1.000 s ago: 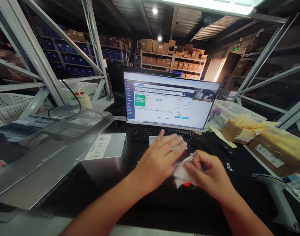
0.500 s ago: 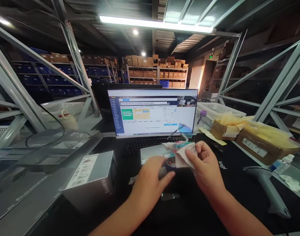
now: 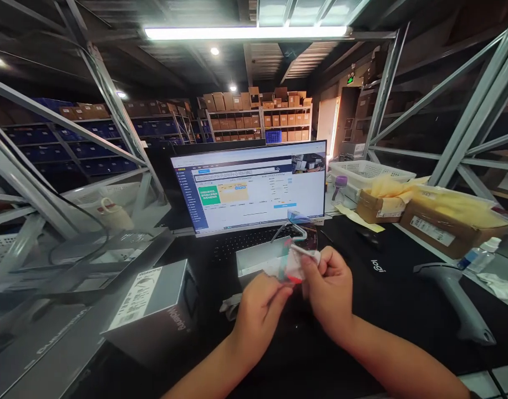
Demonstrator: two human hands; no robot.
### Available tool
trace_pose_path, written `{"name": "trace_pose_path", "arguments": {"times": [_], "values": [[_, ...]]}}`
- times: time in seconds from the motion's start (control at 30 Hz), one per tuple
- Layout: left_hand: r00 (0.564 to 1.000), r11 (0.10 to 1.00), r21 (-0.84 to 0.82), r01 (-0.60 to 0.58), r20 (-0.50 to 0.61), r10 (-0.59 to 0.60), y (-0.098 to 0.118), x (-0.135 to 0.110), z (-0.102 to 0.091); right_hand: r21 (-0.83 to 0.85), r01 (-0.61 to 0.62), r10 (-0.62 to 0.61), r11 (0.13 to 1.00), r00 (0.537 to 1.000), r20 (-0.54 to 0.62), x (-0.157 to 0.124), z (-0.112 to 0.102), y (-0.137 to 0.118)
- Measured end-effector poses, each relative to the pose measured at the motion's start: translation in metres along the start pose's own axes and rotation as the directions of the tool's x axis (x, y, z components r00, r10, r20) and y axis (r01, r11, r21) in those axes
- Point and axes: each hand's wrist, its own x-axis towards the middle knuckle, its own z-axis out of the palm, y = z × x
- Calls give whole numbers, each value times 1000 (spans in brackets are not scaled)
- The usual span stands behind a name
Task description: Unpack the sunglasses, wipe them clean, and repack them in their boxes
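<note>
My right hand [image 3: 331, 285] is closed round a small pale cleaning cloth [image 3: 296, 263] with teal and red patches, blurred and folded between thumb and fingers. My left hand [image 3: 260, 305] is closed too, its thumb and forefinger pinching the cloth's lower edge near the red part. Just behind the hands lies an open pale grey box [image 3: 254, 260], its near side partly covered by my left hand. A crumpled grey piece [image 3: 229, 306] lies left of my left hand. Beyond the cloth, thin bent arms like those of glasses [image 3: 298, 228] stand before the monitor.
A grey box with a white label [image 3: 148, 310] stands on the left. Behind are a keyboard [image 3: 229, 246] and a monitor [image 3: 254, 191]. On the right lie a barcode scanner [image 3: 457, 299], a mouse [image 3: 368, 239], a clear bottle [image 3: 481, 255] and cartons with yellow envelopes [image 3: 437, 230].
The cloth's spread zigzag edge has folded up in my right hand. My left hand has gone from open fingers to a pinch on the cloth. The view has shifted slightly.
</note>
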Motion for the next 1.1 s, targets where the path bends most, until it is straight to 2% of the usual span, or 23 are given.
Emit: {"name": "trace_pose_path", "arguments": {"times": [0.1, 0.17, 0.23, 0.3, 0.4, 0.47, 0.53, 0.63, 0.7, 0.77, 0.87, 0.93, 0.97, 1.03, 1.1], "values": [[994, 996, 9, 88, -67, -87, -1, -1, -2, -214, 207, -203, 955, 978, 39, -8, 1, 5], [991, 992, -14, 123, -59, -124, -3, -1, -5, -266, 227, -210, 937, 973, 93, -7, 1, 1], [992, 992, -35, 123, -13, -123, -4, 1, -7, -188, 88, -64, 978, 990, 129, 1, -1, -8], [996, 995, -40, 88, 22, -87, -4, 3, -8, 1, -139, 138, 990, 980, 143, 12, -5, -18], [999, 999, -46, 0, 52, 2, -2, 5, -9, 263, -415, 375, 871, 907, 190, 29, -14, -30], [999, 998, -53, -32, 39, 34, -1, 6, -8, 310, -503, 458, 807, 864, 209, 38, -18, -35], [999, 999, -34, -35, 5, 35, -2, 6, -8, 308, -519, 480, 797, 855, 199, 42, -21, -37], [998, 999, 16, -51, -20, 52, -3, 5, -7, 291, -458, 424, 840, 889, 175, 38, -18, -35], [998, 998, 40, -53, -29, 54, -5, 3, -7, 220, -339, 316, 915, 939, 133, 27, -14, -29], [998, 998, 44, -37, -55, 40, -6, 2, -7, 69, -183, 176, 981, 980, 97, 12, -8, -22], [997, 1000, 15, -28, -65, 28, -6, 0, -8, -94, -48, 58, 994, 993, 105, -7, 0, -13], [999, 1000, 1, -21, -44, 21, -6, 0, -10, -97, -50, 63, 994, 990, 128, -8, 0, -13], [999, 1000, 1, -20, -27, 20, -6, 1, -11, -75, -85, 96, 994, 985, 143, -4, -1, -15], [999, 1000, 5, -31, 22, 31, -7, 3, -13, 38, -239, 229, 970, 957, 177, 9, -6, -22], [995, 998, 9, -63, 75, 62, -8, 6, -15, 196, -440, 396, 876, 890, 227, 25, -13, -30]]}}
